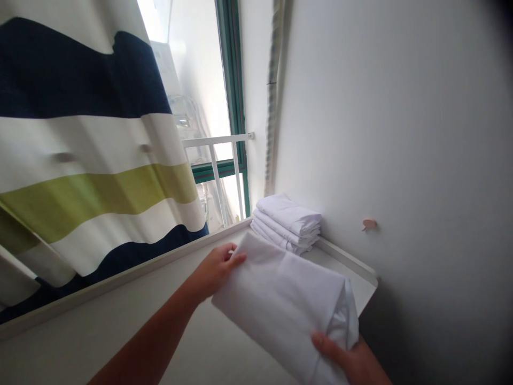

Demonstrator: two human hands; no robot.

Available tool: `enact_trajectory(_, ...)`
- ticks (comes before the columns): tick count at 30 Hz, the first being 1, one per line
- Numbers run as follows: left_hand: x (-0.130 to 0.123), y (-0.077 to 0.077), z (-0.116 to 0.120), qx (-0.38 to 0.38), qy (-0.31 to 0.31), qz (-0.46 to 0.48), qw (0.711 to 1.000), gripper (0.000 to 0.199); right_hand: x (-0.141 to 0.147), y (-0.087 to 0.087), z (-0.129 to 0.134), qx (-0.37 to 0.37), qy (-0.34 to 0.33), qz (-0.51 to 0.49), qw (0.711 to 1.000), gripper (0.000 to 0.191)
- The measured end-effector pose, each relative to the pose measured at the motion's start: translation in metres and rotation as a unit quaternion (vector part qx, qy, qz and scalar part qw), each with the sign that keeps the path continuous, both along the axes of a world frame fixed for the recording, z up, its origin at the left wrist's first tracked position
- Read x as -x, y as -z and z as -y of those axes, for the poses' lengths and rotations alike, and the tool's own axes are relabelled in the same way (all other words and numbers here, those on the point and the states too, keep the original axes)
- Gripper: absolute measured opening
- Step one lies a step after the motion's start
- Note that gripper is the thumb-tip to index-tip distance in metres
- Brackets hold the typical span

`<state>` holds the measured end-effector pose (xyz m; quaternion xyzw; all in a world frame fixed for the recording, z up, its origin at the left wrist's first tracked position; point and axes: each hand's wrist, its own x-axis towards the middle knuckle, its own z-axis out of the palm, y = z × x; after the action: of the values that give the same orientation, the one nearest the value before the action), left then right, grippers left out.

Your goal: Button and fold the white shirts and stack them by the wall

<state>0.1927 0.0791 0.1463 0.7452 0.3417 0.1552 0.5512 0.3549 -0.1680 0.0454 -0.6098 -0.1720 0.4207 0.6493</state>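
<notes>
Right hand [344, 355] and folded white cloth [280, 305] are sitting nearest the camera in the head view, the hand at five o'clock and the cloth stretching from the centre toward it. Handling this folded piece over a pale rimmed surface [100, 337] seems to be the step in hand; a next move is probably calling for an even grip at both ends, since loose folds are bunching along the cloth's three-to-four o'clock edge. Left hand [218, 267], at seven o'clock, is pinching the cloth's ten o'clock side, its thumb lying on top and its fingers curling closed behind. The right hand is gripping the opposite end, thumb pressing on the upper face, fingers hiding underneath. Just past one o'clock, a stack of folded white cloths [286, 219] is resting near the wall [401, 133]; whether the held cloth is touching it, I cannot tell.
</notes>
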Motion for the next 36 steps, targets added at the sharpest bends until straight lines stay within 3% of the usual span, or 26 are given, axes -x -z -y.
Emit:
enact_trajectory(3,-0.068,-0.04,-0.051,-0.158,-0.044,0.0,0.986,0.044,-0.036,-0.043,-0.047,-0.095,0.027,-0.056,0.994,0.078)
enact_trajectory(6,-0.139,-0.068,-0.106,-0.251,-0.08,-0.001,0.965,0.042,-0.08,-0.074,-0.102,-0.155,0.064,-0.06,0.984,0.058)
enact_trajectory(8,-0.184,-0.079,-0.14,-0.311,-0.094,-0.017,0.946,0.047,-0.108,-0.085,-0.135,-0.16,0.088,-0.068,0.981,0.041)
enact_trajectory(11,-0.242,-0.085,-0.181,-0.336,-0.106,-0.038,0.935,0.05,-0.143,-0.092,-0.177,-0.138,0.11,-0.092,0.98,0.024)
enact_trajectory(15,-0.301,-0.069,-0.217,-0.345,-0.103,-0.082,0.929,0.05,-0.17,-0.087,-0.213,-0.104,0.112,-0.145,0.978,0.012)
enact_trajectory(19,-0.332,-0.028,-0.234,-0.349,-0.069,-0.129,0.926,0.053,-0.183,-0.071,-0.231,-0.086,0.107,-0.165,0.977,0.015)
enact_trajectory(23,-0.342,0.006,-0.242,-0.36,-0.019,-0.159,0.919,0.042,-0.19,-0.06,-0.224,-0.064,0.073,-0.189,0.977,0.02)
enact_trajectory(26,-0.34,0.014,-0.245,-0.37,0.004,-0.187,0.91,0.035,-0.193,-0.058,-0.199,-0.04,-0.037,-0.187,0.981,0.034)
enact_trajectory(29,-0.335,0.012,-0.243,-0.408,-0.01,-0.185,0.894,0.04,-0.193,-0.066,-0.161,0.073,-0.194,-0.08,0.975,0.072)
enact_trajectory(31,-0.333,0.01,-0.236,-0.448,-0.01,-0.164,0.879,0.04,-0.192,-0.078,-0.141,0.149,-0.245,0.113,0.951,0.078)
enact_trajectory(32,-0.333,0.009,-0.232,-0.465,0.0,-0.152,0.872,0.036,-0.191,-0.086,-0.135,0.16,-0.222,0.242,0.931,0.075)
enact_trajectory(34,-0.336,0.009,-0.224,-0.486,0.036,-0.137,0.862,0.031,-0.194,-0.101,-0.136,0.118,-0.115,0.487,0.858,0.064)
enact_trajectory(36,-0.342,0.009,-0.221,-0.488,0.066,-0.136,0.86,0.033,-0.203,-0.108,-0.154,0.031,-0.034,0.627,0.777,0.048)
